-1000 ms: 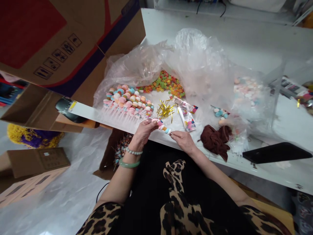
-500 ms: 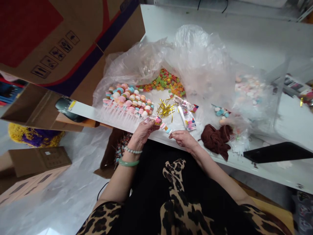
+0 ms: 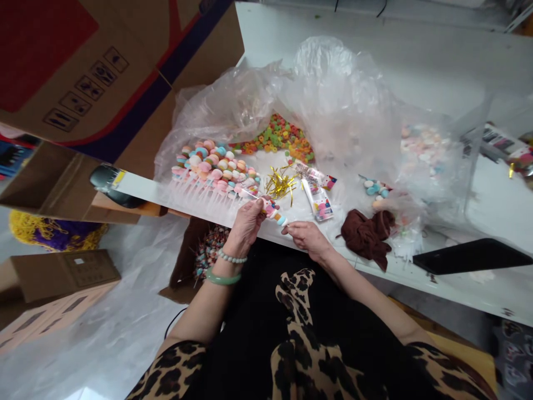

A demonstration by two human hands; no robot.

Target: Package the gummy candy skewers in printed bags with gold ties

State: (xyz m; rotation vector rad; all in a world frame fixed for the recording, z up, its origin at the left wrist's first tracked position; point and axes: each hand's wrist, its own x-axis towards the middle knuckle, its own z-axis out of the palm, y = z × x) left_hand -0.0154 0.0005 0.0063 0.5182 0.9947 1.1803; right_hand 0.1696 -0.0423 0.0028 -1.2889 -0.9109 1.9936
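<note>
Between my two hands is a marshmallow skewer (image 3: pixel 280 220), with pale, orange-yellow and blue pieces in view. My left hand (image 3: pixel 249 221) pinches a small clear bag with a pink and blue print (image 3: pixel 270 208), which covers the skewer's upper part. My right hand (image 3: pixel 307 235) has its fingers closed at the skewer's lower end; they hide the stick. Left of the hands, more marshmallow skewers (image 3: pixel 216 169) lie in a pile, white sticks toward me. Gold twist ties (image 3: pixel 281 181) sit just beyond my fingers, beside flat printed bags (image 3: pixel 317 199).
Ring-shaped gummies (image 3: pixel 287 136) lie in a large clear plastic bag (image 3: pixel 333 83). To the right are a brown cloth (image 3: pixel 366 230), a black flat object (image 3: pixel 472 256) and loose marshmallows (image 3: pixel 377 188). A big cardboard box (image 3: pixel 137 72) stands at left; a lower box holds many wrapped pieces (image 3: pixel 210 247).
The printed bag in my left hand has come down over part of the skewer. My right hand has moved slightly left, and the hands are closer together.
</note>
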